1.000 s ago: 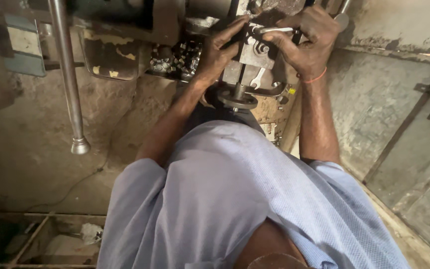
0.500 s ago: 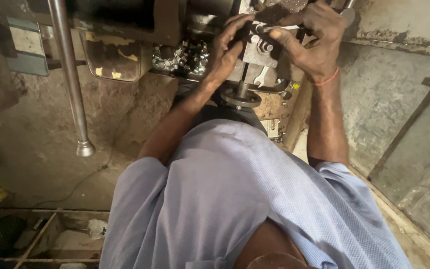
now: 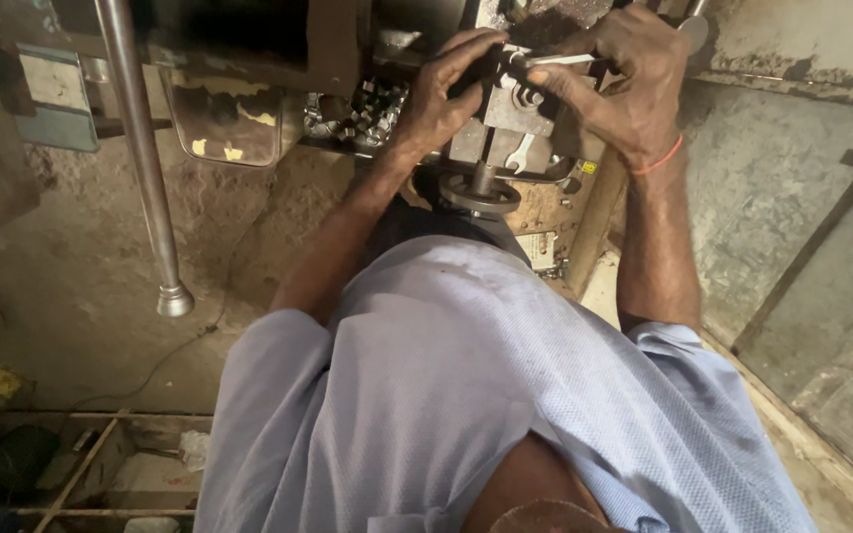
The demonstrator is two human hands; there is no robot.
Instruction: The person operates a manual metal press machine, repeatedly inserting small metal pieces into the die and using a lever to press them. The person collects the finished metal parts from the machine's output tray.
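Observation:
Both my hands are up at a grimy metal machine (image 3: 505, 118) at the top of the view. My left hand (image 3: 443, 91) curls around a dark part of the machine's block, fingers bent over its top. My right hand (image 3: 622, 81), with an orange thread at the wrist, pinches a thin silver tool (image 3: 557, 61) that points left toward my left fingers. Below the hands sits a round handwheel (image 3: 481, 192) on a short shaft, with a small spanner (image 3: 523, 155) lying beside it. What lies under my fingers is hidden.
A long steel lever with a knob end (image 3: 146, 168) hangs at the left. A tray of small metal nuts (image 3: 352, 114) sits left of my left hand. My light blue shirt (image 3: 446, 395) fills the bottom. A grey metal wall (image 3: 802, 217) stands at the right.
Both hands stay on the machine block, my fingers closing tighter on the silver tool. The camera has tipped, so the machine and lever sit slightly lower in view.

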